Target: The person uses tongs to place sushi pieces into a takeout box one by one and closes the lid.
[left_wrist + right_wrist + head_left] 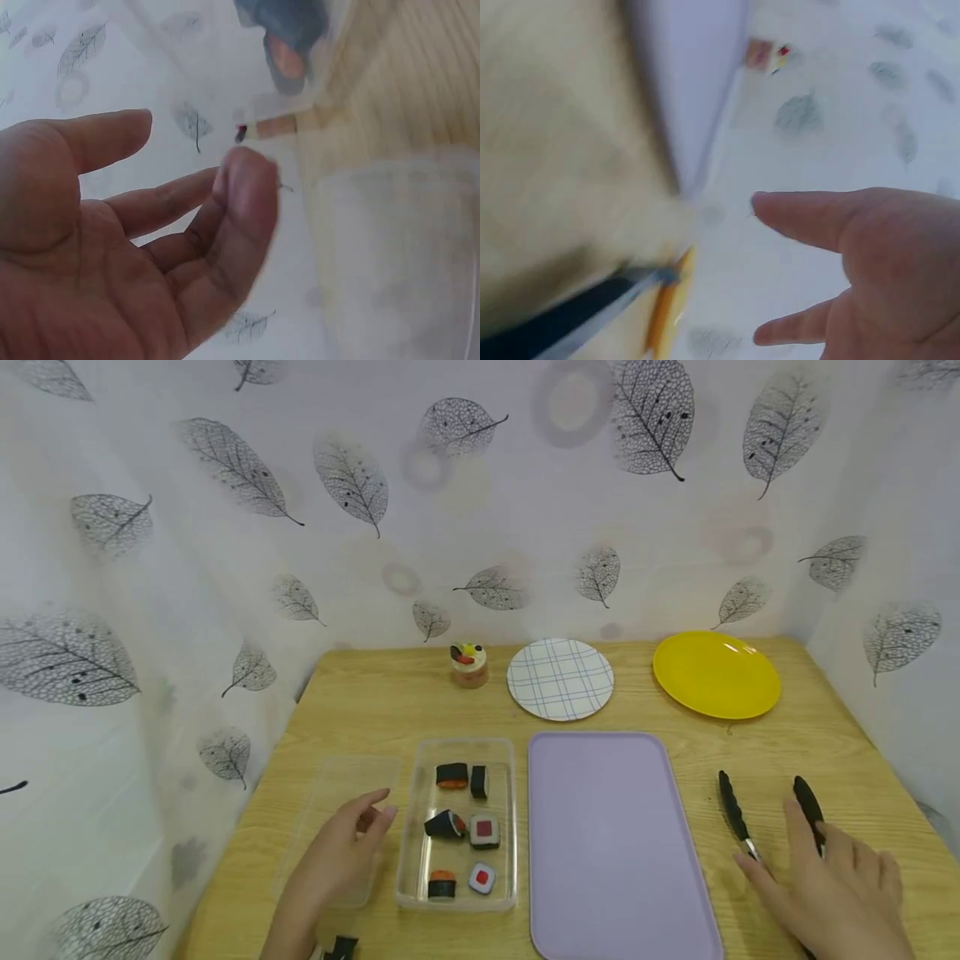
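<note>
My left hand (337, 847) hovers with loosely bent fingers beside a clear plastic box (405, 860), holding nothing. Several sushi pieces lie in the box, among them a dark cone-shaped roll (444, 825) and a square roll (484, 832). Over the black-tipped tongs (731, 806) at the right is my right hand (840, 885), its fingers spread and covering part of them. The right wrist view shows those tongs (577, 307) apart from the thumb and fingers, with nothing in the palm.
Right of the box lies a lilac tray (607, 843). A clear lid (330, 802) is partly under the left hand. Along the back stand a small cake cup (469, 667), a checked plate (561, 680) and a yellow plate (716, 675). A leaf-patterned curtain (525, 510) surrounds the table.
</note>
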The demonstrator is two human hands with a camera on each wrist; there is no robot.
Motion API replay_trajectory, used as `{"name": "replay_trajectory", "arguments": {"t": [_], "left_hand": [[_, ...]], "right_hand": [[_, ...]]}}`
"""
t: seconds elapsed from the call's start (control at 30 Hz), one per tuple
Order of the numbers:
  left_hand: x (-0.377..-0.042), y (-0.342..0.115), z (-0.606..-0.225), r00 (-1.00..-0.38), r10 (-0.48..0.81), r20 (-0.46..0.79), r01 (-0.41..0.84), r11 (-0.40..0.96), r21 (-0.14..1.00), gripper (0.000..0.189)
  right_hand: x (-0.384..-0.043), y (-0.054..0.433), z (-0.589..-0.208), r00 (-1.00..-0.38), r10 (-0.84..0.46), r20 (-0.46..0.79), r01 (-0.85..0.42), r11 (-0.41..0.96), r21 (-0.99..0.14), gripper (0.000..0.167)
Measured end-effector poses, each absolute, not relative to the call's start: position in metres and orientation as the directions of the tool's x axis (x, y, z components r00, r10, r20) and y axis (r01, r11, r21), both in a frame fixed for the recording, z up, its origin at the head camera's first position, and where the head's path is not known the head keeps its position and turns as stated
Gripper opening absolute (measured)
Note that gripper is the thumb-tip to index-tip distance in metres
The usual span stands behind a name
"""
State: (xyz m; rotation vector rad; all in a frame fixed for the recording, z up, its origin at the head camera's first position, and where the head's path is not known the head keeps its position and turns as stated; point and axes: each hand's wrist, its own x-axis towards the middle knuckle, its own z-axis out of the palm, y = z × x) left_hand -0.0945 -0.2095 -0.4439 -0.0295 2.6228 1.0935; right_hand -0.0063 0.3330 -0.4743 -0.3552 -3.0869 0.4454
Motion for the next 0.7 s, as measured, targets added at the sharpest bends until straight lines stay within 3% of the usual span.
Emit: {"name": "replay_trajectory", "arguments": {"t": [0.07,0.2,0.37,0.47,0.57,0.7], "left_hand": [[-0.094,-0.221,-0.440,-0.966,0.086,-0.243,-0.104,0.732,0.673,0.064],[-0.095,-0.241,-0.436,-0.977,0.078,-0.197,-0.076,0.739,0.669,0.070],[-0.100,-0.259,-0.440,-0.973,0.033,-0.227,-0.126,0.750,0.650,0.077],[-0.103,-0.267,-0.445,-0.976,0.003,-0.218,-0.141,0.753,0.643,0.076],[-0.104,-0.275,-0.448,-0.979,-0.018,-0.202,-0.146,0.755,0.640,0.074],[-0.101,-0.284,-0.448,-0.973,-0.043,-0.227,-0.182,0.748,0.638,0.075]], "right_hand": [[-0.019,0.310,-0.462,-0.986,0.090,0.139,0.031,0.924,-0.381,0.096],[-0.045,0.249,-0.428,-0.940,-0.117,0.319,-0.275,0.814,-0.512,0.092],[-0.069,0.164,-0.394,-0.884,-0.291,0.365,-0.459,0.686,-0.565,0.090],[-0.086,0.111,-0.389,-0.820,-0.419,0.390,-0.572,0.566,-0.594,0.086],[-0.101,0.058,-0.397,-0.772,-0.538,0.340,-0.603,0.448,-0.660,0.082],[-0.110,-0.003,-0.414,-0.728,-0.673,0.132,-0.506,0.398,-0.765,0.086]]}}
